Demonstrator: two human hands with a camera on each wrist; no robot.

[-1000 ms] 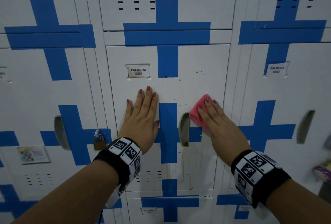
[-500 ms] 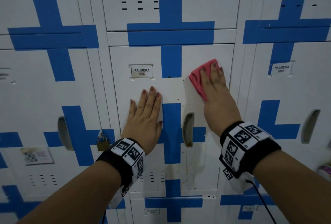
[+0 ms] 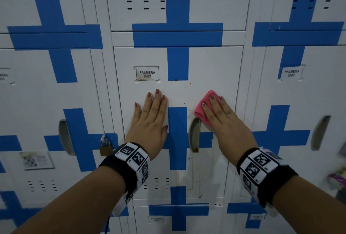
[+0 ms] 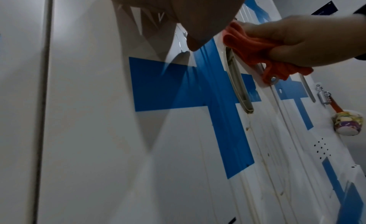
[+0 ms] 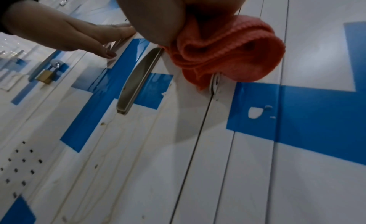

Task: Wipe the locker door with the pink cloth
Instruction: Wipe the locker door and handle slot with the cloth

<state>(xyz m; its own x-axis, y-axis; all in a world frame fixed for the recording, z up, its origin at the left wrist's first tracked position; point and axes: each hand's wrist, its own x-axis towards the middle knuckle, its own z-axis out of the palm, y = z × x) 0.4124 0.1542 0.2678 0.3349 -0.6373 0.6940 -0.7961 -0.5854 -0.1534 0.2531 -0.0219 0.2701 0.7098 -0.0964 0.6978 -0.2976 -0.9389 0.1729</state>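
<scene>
The white locker door (image 3: 215, 65) labelled PALMERA 0007 carries blue tape crosses and a recessed handle (image 3: 194, 134). Small brown spots (image 3: 190, 83) dot its upper part, and drip marks (image 3: 194, 173) run below the handle. My left hand (image 3: 151, 119) lies flat on the door, left of the vertical tape, fingers straight. My right hand (image 3: 222, 121) presses the folded pink cloth (image 3: 198, 111) against the door just above and right of the handle. The wrist views show the cloth (image 5: 227, 51) bunched under the palm with the thumb (image 4: 287, 52) tucked round it.
More lockers stand on both sides. A brass padlock (image 3: 105, 148) hangs on the left neighbour, above a small card (image 3: 35, 159). A colourful object (image 4: 346, 122) dangles from a keyring on a locker at the far right.
Half a second ago my right hand had carried the cloth to the door's upper right; it has now slid back down beside the handle. My left hand has stayed put.
</scene>
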